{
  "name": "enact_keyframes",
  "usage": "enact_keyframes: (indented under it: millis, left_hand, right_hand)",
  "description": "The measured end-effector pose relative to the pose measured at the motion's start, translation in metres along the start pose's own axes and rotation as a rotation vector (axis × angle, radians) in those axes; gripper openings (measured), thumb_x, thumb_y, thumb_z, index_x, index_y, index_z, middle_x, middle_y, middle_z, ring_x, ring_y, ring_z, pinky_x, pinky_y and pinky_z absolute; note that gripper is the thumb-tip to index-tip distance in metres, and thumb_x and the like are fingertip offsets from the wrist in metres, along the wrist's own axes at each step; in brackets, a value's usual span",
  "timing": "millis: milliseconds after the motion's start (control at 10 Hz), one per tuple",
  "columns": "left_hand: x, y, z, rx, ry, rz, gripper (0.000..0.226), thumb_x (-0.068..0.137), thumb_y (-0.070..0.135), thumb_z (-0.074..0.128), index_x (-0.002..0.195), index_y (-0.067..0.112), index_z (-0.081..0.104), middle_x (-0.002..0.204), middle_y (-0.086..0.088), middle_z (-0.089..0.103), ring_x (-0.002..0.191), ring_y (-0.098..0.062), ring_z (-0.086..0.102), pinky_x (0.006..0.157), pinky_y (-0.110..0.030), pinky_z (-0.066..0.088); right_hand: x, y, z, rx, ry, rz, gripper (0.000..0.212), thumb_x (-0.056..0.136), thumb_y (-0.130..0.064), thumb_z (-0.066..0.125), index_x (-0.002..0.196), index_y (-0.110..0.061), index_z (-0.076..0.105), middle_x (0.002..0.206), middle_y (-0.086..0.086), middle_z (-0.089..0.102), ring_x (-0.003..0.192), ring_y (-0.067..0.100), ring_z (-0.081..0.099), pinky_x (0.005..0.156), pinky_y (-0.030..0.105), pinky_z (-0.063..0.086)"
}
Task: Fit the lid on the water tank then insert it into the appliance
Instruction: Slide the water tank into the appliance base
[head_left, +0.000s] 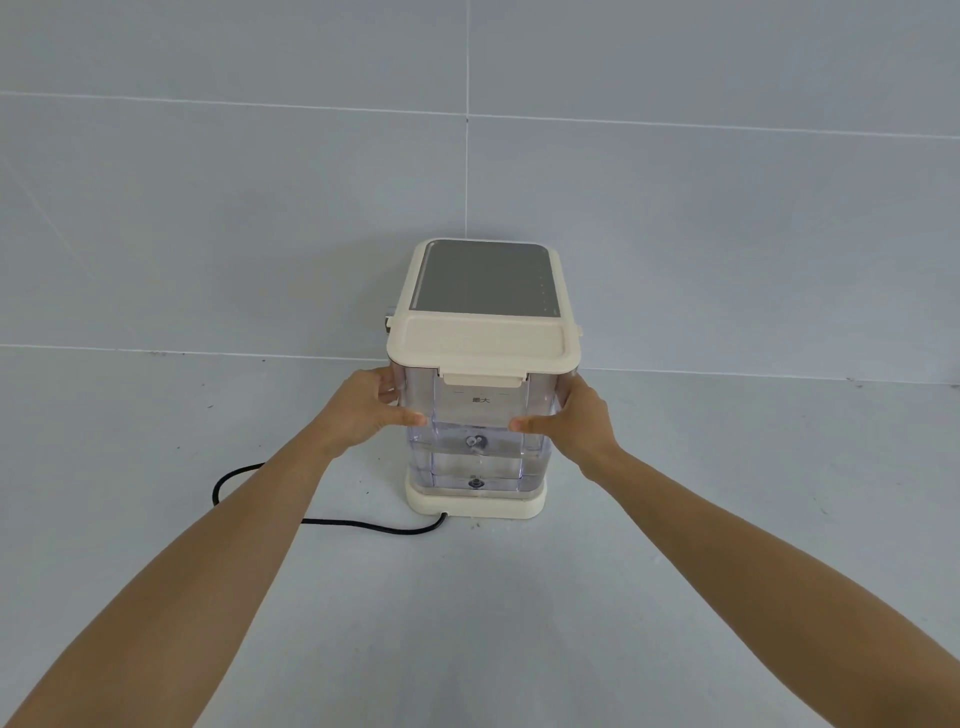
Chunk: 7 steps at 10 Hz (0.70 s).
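A clear plastic water tank (475, 457) stands upright on the cream base of the appliance (480, 280), against its near side. A cream lid (483, 345) sits on the tank's top, its front latch down. The appliance has a grey top panel. My left hand (369, 410) grips the tank's left side, thumb on the front face. My right hand (571, 415) grips its right side the same way. A little water shows in the tank's lower part.
A black power cord (322, 519) runs from the appliance's base and loops left across the grey surface. A grey tiled wall (260, 208) rises right behind the appliance.
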<state>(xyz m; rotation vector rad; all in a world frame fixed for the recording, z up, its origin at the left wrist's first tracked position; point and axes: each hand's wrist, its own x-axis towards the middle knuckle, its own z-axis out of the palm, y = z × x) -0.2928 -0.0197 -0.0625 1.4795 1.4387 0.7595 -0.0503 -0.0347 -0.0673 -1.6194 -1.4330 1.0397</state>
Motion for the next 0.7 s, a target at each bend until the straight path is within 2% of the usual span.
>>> enact_keyframes:
  millis: [100,200,300,400,500,600,700]
  left_hand:
    - [-0.004,0.002,0.001,0.016,-0.012,0.013,0.056,0.066,0.008,0.074,0.117,0.01,0.052,0.126,-0.008,0.055,0.12,-0.023,0.047,0.097,-0.029,0.035]
    - [-0.007,0.003,0.002,0.007,-0.015,0.032,0.051,0.069,0.01,0.073,0.114,0.02,0.052,0.116,0.006,0.052,0.113,-0.014,0.046,0.093,-0.026,0.034]
    - [-0.012,0.006,0.006,-0.03,-0.011,0.036,0.059,0.07,0.01,0.071,0.123,0.021,0.046,0.114,0.01,0.049,0.108,-0.008,0.045,0.092,-0.025,0.033]
    - [-0.014,0.005,0.008,-0.015,0.021,0.044,0.061,0.072,0.011,0.071,0.126,0.019,0.044,0.125,0.004,0.049,0.119,-0.014,0.043,0.096,-0.026,0.032]
    - [-0.019,0.007,0.008,0.155,0.064,0.024,0.073,0.075,0.022,0.069,0.135,0.019,0.029,0.142,-0.006,0.038,0.13,-0.02,0.034,0.102,-0.031,0.028]
    - [-0.023,0.011,0.008,0.243,0.035,-0.024,0.093,0.075,0.035,0.067,0.141,0.017,0.005,0.151,-0.004,0.019,0.136,-0.021,0.023,0.108,-0.036,0.023]
    - [-0.032,0.029,0.001,0.252,0.096,-0.018,0.098,0.076,0.04,0.064,0.141,0.013,-0.006,0.155,-0.004,0.002,0.14,-0.019,0.01,0.111,-0.036,0.016]
  right_hand:
    - [-0.002,-0.002,0.0,0.008,-0.011,0.004,0.078,0.057,-0.019,0.083,0.125,-0.017,0.046,0.124,-0.002,0.059,0.113,0.021,0.052,0.083,0.026,0.039]
    - [-0.004,-0.003,0.0,0.016,-0.022,0.012,0.08,0.059,-0.017,0.082,0.127,-0.018,0.043,0.126,-0.001,0.058,0.109,0.018,0.051,0.083,0.026,0.038]
    - [-0.006,-0.007,-0.002,0.012,-0.045,0.019,0.079,0.059,-0.018,0.082,0.127,-0.018,0.042,0.125,-0.001,0.057,0.105,0.017,0.05,0.081,0.025,0.037]
    - [-0.007,-0.009,-0.005,-0.045,-0.068,0.02,0.077,0.061,-0.021,0.081,0.126,-0.014,0.04,0.127,0.003,0.055,0.104,0.018,0.048,0.08,0.027,0.037]
    - [-0.008,-0.011,-0.01,-0.134,-0.112,0.019,0.077,0.067,-0.026,0.077,0.129,-0.01,0.035,0.132,0.007,0.051,0.118,0.026,0.047,0.085,0.029,0.039]
    - [-0.007,-0.014,-0.021,-0.255,-0.194,0.015,0.075,0.076,-0.037,0.067,0.135,-0.008,0.03,0.139,0.009,0.044,0.125,0.029,0.042,0.094,0.033,0.038]
    - [-0.011,-0.028,-0.037,-0.407,-0.211,-0.042,0.074,0.084,-0.046,0.052,0.14,-0.008,0.02,0.139,0.014,0.044,0.122,0.031,0.045,0.087,0.03,0.036]
